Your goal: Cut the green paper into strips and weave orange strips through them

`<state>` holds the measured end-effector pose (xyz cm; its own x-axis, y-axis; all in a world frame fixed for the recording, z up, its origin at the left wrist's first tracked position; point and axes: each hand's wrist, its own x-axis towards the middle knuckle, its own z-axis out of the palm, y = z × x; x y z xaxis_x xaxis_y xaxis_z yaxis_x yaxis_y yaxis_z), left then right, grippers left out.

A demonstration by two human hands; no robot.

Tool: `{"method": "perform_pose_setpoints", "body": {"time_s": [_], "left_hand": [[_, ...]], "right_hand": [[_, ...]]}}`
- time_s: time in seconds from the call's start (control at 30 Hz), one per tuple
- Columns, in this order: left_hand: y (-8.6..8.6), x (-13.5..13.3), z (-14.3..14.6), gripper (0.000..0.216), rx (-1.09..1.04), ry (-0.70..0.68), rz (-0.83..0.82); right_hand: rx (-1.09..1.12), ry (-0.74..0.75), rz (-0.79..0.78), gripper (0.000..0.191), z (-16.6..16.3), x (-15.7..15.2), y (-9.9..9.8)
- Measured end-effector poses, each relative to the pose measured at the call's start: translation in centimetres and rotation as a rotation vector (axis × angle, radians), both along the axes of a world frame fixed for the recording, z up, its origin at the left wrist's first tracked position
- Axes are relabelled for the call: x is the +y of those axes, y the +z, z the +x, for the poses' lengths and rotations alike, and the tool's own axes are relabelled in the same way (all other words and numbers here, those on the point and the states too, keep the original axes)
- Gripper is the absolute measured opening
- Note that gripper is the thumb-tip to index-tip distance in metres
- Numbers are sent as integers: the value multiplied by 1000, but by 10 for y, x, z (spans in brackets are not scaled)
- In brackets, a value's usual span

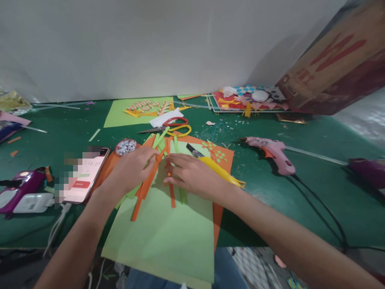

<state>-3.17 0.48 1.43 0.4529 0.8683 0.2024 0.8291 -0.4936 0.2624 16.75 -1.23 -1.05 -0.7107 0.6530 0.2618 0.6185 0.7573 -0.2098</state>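
Note:
My left hand (132, 168) and my right hand (192, 174) rest on a pile of orange and green paper strips (156, 168) lying on a light green sheet (168, 237) over an orange sheet (219, 212). The left fingers curl onto the strips at their upper end. The right fingers lie stretched out flat, pressing an orange strip (171, 192). A yellow utility knife (216, 166) lies just behind my right hand. Small woven orange-green squares (216, 152) sit on the orange sheet.
Scissors with red and yellow handles (171, 126) lie behind the strips. A pink glue gun (270, 150) with black cord lies right, a phone (86, 176) and purple device (21, 188) left. A cup of googly eyes (125, 147), paper crafts (249, 98) and a cardboard box (337, 64) stand farther back.

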Motion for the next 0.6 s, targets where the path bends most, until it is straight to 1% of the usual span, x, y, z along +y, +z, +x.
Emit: {"method": "perform_pose_setpoints", "body": {"time_s": [0.1, 0.13, 0.2, 0.27, 0.3, 0.37, 0.47, 0.53, 0.6], "left_hand": [[10, 2, 15, 28, 0, -60, -101], [13, 4, 19, 28, -21, -59, -102], [16, 9, 25, 25, -112, -28, -50], [14, 14, 30, 22, -275, 20, 8], [11, 16, 32, 22, -358, 42, 9], [5, 17, 34, 24, -473, 56, -43], [-3, 13, 35, 31, -508, -22, -122], [-4, 11, 34, 34, -498, -89, -140], [-4, 9, 34, 33, -503, -137, -168]], "right_hand": [[40, -31, -44, 30, 0, 2, 1], [72, -50, -65, 28, 1, 2, 2], [190, -107, -139, 25, 2, 3, 5], [357, -198, -272, 29, 4, 4, 9], [446, -247, -358, 32, 5, 5, 12], [638, -320, -557, 35, 8, 7, 17], [953, -326, -821, 30, 11, 11, 21], [1119, -301, -937, 30, 13, 14, 22], [1230, -294, -1017, 33, 15, 15, 22]]}}
